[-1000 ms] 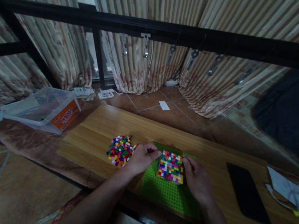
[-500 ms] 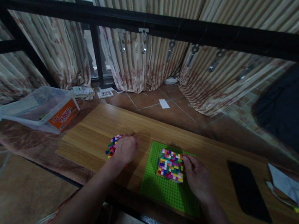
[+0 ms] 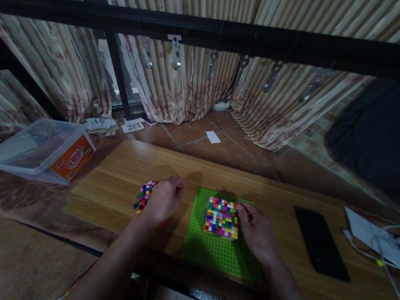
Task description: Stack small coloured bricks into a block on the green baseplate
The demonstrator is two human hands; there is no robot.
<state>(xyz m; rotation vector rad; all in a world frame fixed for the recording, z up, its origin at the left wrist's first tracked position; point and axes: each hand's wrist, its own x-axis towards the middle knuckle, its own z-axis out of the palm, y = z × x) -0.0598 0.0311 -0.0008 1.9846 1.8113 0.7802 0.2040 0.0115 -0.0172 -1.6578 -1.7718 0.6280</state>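
A square block of small multicoloured toy bricks point(image 3: 222, 218) stands on a green studded baseplate point(image 3: 219, 258) on the wooden table. My right hand point(image 3: 258, 231) is at the block's far right corner, its thumb and forefinger closed against it. To the left, my left hand point(image 3: 163, 198) is over the table beside a pile of loose small bricks point(image 3: 143, 196). Its fingers are curled and pinched together. Whatever they hold, if anything, is hidden. A few red bricks show under the left wrist.
A black phone-like slab point(image 3: 321, 243) lies right of the baseplate on the table point(image 3: 105, 181). Beyond it are white papers point(image 3: 375, 236) and a white cable. A clear plastic box point(image 3: 38, 151) with an orange label stands at left. A black bar point(image 3: 203, 30) with hanging metal hooks crosses ahead.
The camera view has turned slightly, so the table and its things sit further left in the picture. Both hands keep nearly the same places beside the brick pile and the block.
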